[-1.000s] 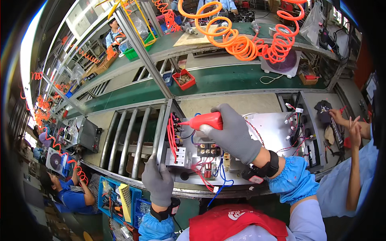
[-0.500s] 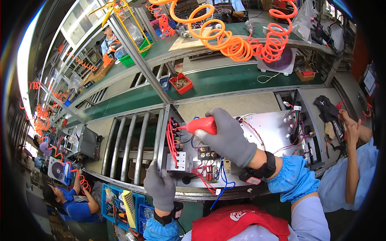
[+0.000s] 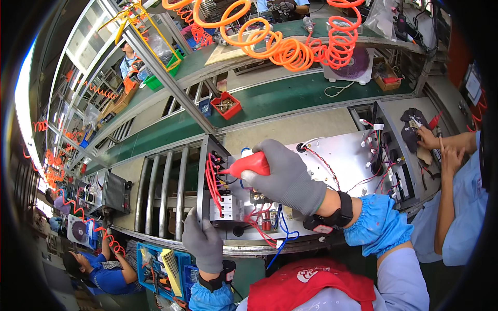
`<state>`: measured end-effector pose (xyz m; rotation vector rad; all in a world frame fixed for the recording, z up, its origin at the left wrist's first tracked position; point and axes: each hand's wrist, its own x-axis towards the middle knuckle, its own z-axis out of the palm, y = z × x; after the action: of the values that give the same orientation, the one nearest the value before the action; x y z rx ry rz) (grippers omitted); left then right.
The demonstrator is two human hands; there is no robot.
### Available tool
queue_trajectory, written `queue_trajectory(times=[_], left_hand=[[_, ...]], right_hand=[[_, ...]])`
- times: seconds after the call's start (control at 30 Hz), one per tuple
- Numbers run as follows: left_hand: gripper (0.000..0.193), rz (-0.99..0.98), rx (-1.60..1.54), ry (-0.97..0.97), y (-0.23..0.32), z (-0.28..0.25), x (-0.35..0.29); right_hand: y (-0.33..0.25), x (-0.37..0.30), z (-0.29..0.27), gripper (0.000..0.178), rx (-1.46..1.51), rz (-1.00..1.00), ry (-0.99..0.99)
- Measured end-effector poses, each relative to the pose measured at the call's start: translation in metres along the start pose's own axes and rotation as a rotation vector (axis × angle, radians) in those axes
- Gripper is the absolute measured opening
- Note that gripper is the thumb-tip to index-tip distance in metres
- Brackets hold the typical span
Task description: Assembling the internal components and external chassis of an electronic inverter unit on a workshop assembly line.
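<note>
My right hand, in a grey glove, is closed round a red tapered bottle-like tool. Its narrow tip points left at the terminals and red wires along the left wall of an open metal chassis. My left hand, also gloved in grey, grips the chassis's near left corner with fingers and thumb. Just right of that corner sits a white breaker block. Blue wires hang over the near edge. The gloved right hand hides part of the components beneath it.
Metal rollers lie left of the chassis. A blue tool crate stands at the lower left. Beyond are a red bin of screws and hanging orange coiled hoses. A co-worker's hands are at the right.
The view has shifted slightly, moving the scene a little left and up. My right hand still holds the red tool at the terminals; my left hand stays on the corner. The co-worker's hands have moved.
</note>
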<state>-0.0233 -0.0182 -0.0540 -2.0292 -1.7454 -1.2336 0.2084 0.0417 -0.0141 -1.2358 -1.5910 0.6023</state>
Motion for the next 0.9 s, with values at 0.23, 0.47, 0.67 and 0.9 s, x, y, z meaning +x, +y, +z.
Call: queue_trajectory(times=[0.23,0.47,0.67,0.9], left_hand=[[0.035,-0.016,-0.012,-0.003,0.0,0.002,0.0],[0.033,-0.022,0.12,-0.164,0.026,-0.018,0.012],[0.028,0.132,0.527,-0.244,0.059,-0.002,0.03],[0.025,0.022,0.511,-0.074,0.059,0.057,0.053]], right_hand=[[0.002,0.002,0.004,0.04,0.006,-0.065,0.024],[-0.007,-0.005,-0.023,0.044,0.083,0.012,0.065],[0.003,-0.039,-0.078,0.038,0.654,0.358,0.266],[0.045,-0.061,-0.063,0.033,1.069,0.522,0.431]])
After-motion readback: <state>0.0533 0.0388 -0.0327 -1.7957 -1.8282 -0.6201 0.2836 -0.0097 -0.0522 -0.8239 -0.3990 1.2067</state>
